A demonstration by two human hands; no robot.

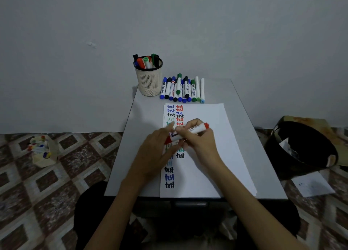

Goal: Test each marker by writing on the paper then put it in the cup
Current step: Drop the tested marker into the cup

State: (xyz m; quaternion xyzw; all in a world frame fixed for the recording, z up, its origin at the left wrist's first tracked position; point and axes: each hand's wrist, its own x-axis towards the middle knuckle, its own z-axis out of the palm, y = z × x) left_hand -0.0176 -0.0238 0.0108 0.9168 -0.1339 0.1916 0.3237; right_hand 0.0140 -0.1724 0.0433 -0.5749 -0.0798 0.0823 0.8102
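Red-ended white marker (190,131) is lying slantwise between both hands, just above the white sheet of paper (207,155) that is covering the middle of the grey table (259,165) down to its near edge. The right hand (199,138) is wrapping the barrel. The left hand (156,152) is pinching the red cap at the lower end, though blur is hiding whether the cap is coming off or going on. With two columns of "test" on the sheet, this marker's trial seems to be the step in hand. Next it is needing either a word written on bare paper or, once capped, a carry to the cream mesh cup (149,82) at the far left corner, beside the row of loose markers (181,89) along the far edge.
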